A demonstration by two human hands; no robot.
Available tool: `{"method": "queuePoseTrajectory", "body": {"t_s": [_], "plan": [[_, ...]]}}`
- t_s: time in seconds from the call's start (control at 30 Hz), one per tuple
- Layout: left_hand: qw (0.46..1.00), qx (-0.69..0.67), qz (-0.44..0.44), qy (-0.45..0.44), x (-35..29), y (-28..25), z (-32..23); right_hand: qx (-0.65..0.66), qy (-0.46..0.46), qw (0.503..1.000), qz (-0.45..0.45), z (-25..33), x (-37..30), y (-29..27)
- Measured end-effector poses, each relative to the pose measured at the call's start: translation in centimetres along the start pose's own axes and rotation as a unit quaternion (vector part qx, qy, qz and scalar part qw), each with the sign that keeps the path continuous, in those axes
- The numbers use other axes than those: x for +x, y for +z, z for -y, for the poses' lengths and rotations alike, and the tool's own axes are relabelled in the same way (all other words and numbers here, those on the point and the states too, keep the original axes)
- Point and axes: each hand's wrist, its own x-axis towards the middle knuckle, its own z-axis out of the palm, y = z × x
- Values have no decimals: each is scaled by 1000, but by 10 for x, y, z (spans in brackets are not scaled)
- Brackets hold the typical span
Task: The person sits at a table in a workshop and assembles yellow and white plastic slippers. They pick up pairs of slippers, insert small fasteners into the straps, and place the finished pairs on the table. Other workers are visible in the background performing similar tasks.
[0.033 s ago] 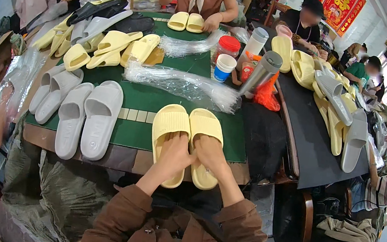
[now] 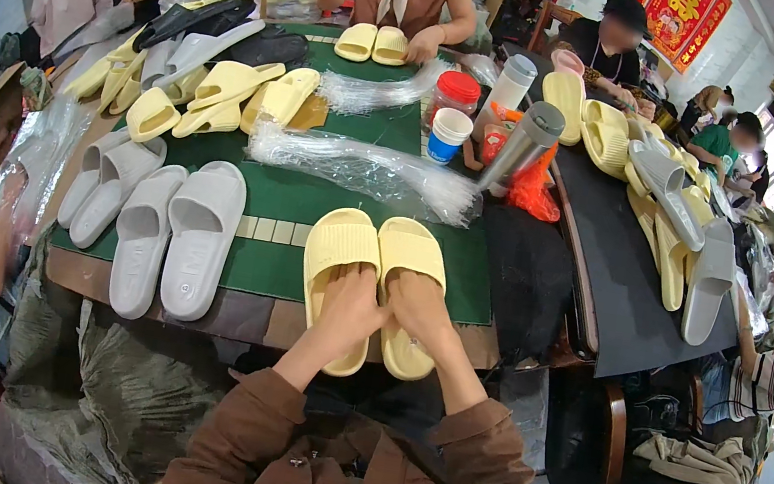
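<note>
Head view: two soft yellow foam slippers [image 2: 371, 280] lie side by side on the green tabletop [image 2: 283, 195], toes pointing away. Left hand [image 2: 350, 312] and right hand [image 2: 417, 310] each press flat on one heel.

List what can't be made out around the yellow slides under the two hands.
- Heels of the yellow slides: head view, covered by the left hand and right hand.
- Fingertips: tucked against the slides, so grip unclear.
- Table near edge: partly hidden by the brown sleeves.
- Clear bags: count too blurred to tell.
</note>
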Motion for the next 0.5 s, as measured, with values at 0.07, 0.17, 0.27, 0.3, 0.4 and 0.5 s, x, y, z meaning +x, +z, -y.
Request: {"method": "queuePoseTrajectory", "body": {"t_s": [0.07,0.17,0.27,0.3,0.4,0.5], "plan": [[1000,3,-27,-4,3,5,0,-22,-20,999,-18,3,-3,1],[995,27,-91,23,1,12,4,-34,-28,999,-20,10,-5,-4],[995,29,-90,37,2,14,8,-10,-19,1000,-17,11,-6,-6],[996,22,-74,36,1,12,10,16,-20,999,-20,10,-5,-8],[998,24,-51,35,2,10,10,64,-6,998,-7,10,-5,-11],[995,43,-78,43,0,12,7,85,21,996,6,14,-4,-14]]}}
